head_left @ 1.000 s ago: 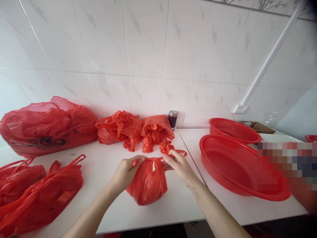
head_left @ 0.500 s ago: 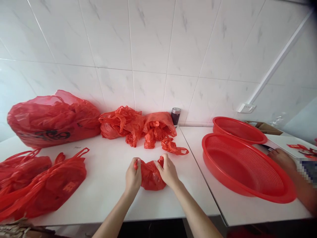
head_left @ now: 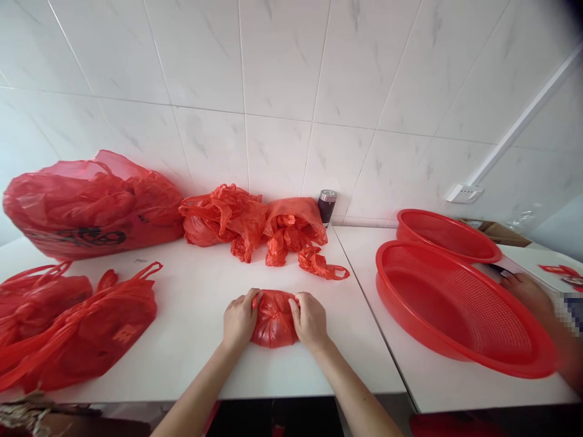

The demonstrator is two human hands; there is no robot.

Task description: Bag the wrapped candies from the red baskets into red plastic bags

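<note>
A small red plastic bag, bulging with contents I cannot make out, rests on the white table in front of me. My left hand grips its left side, fingers curled and thumb against the plastic. On the right side my right hand pinches the bag's edge between thumb and fingers. Creases gather at the middle of the bag's top. Just beyond lies a crumpled red bag with a loop handle, beside a red bag lying with its mouth toward me and crumpled bags spilling out.
At the left stand a large stuffed red bag and several filled bags. A dark tumbler stands by the wall. Two red plastic baskets sit on the right table, where another person's hand shows behind the nearer rim.
Both my hands have lowered the bag's twisted corners outward, and the bag now looks flatter and wider at the top. The camera view has tilted slightly downward.
</note>
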